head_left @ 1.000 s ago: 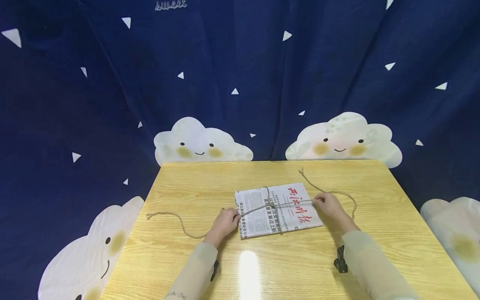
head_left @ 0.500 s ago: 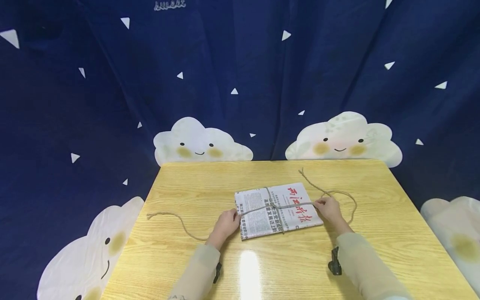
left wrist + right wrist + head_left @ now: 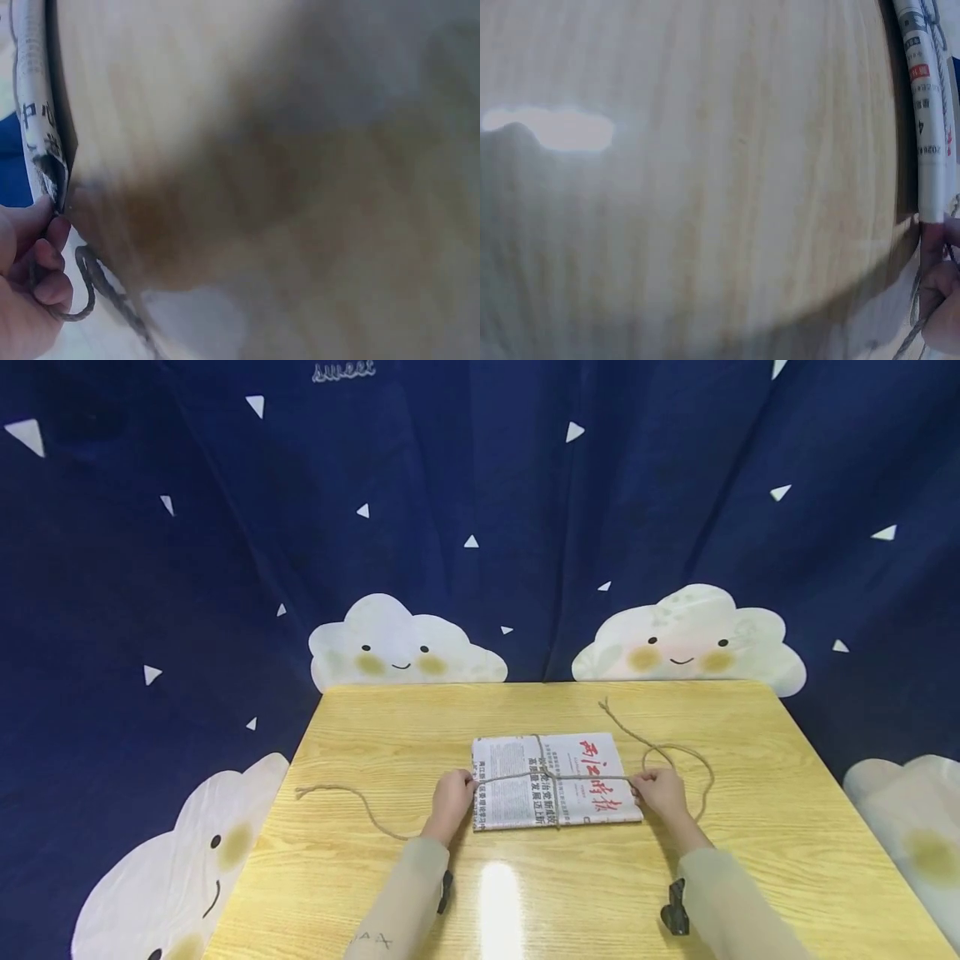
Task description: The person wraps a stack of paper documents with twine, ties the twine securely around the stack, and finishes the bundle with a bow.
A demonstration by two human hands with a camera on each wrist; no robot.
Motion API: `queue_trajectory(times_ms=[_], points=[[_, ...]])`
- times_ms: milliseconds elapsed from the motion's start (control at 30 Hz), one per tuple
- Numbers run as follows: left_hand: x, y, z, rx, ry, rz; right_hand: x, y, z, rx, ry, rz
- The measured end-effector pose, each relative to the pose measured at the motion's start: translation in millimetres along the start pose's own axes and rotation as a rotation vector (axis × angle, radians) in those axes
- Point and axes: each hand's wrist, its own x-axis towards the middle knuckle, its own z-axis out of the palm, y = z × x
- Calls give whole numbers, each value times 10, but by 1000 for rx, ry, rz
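Note:
A folded newspaper bundle (image 3: pixel 502 806) lies flat on the wooden table, with red and black print on top. Brown twine (image 3: pixel 585 777) runs along it from side to side and crosses another strand near the middle. At the bundle's left edge, my left hand (image 3: pixel 452 797) pinches the twine between thumb and fingers; in the left wrist view a loop of twine (image 3: pixel 94 281) hangs from the curled fingers. My right hand (image 3: pixel 663 795) pinches the twine at the right edge, close against the paper. The bundle's underside is hidden.
One loose twine end (image 3: pixel 345 789) trails over the table at left. Another (image 3: pixel 622 724) curls behind my right hand. A wooden table (image 3: pixel 390 718) bears all this, with a dark blue curtain (image 3: pixel 465 468) with clouds behind its far edge.
The bundle has turned slightly, its right side coming toward me, so it lies squarer to the table. My right hand has come nearer with it; my left has shifted slightly away from me.

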Motion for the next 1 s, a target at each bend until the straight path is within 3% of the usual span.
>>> queue_trajectory(times_ms=[200, 400, 467, 667, 733, 867, 1000], points=[[131, -51, -52, -23, 5, -18, -115, 0, 9, 132, -71, 79], [160, -81, -67, -58, 3, -46, -139, 6, -12, 212, -81, 120], [159, -60, -60, -87, 9, -80, -149, -10, -15, 186, -60, 133], [140, 107, -27, -102, 54, -214, -183, -149, -35, -76, 8, 166], [139, 148, -23, -102, 71, -235, -194, -196, -39, -120, 17, 170], [147, 176, -26, -118, 103, -264, -204, -227, -31, -93, 22, 191], [132, 170, -72, -216, 68, -326, -193, -210, -41, 10, -1, 225]])
